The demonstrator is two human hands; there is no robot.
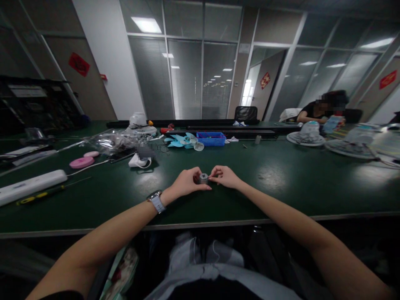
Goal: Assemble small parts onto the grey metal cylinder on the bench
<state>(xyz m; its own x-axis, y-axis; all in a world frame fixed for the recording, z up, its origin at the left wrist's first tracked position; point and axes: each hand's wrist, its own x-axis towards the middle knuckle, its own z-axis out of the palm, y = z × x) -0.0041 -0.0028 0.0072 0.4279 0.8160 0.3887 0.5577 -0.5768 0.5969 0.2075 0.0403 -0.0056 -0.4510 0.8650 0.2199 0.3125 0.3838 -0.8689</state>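
Note:
A small grey metal cylinder (203, 178) with a dark centre on its top stands upright at the middle of the green table. My left hand (186, 182) curls around its left side, the thumb stretched along the front. At the cylinder's right edge, the thumb and fingertips of my right hand (225, 176) are pinched together. Whether they grip the cylinder itself or something tiny beside it cannot be made out.
On the left lie a white power strip (34, 186), a yellow-black screwdriver (40, 195), a pink disc (81, 162) and a white plug (137, 161). Blue fan blades (181, 141) and a blue bin (211, 141) stand behind. Another person (323, 109) sits at far right near fan parts (308, 135).

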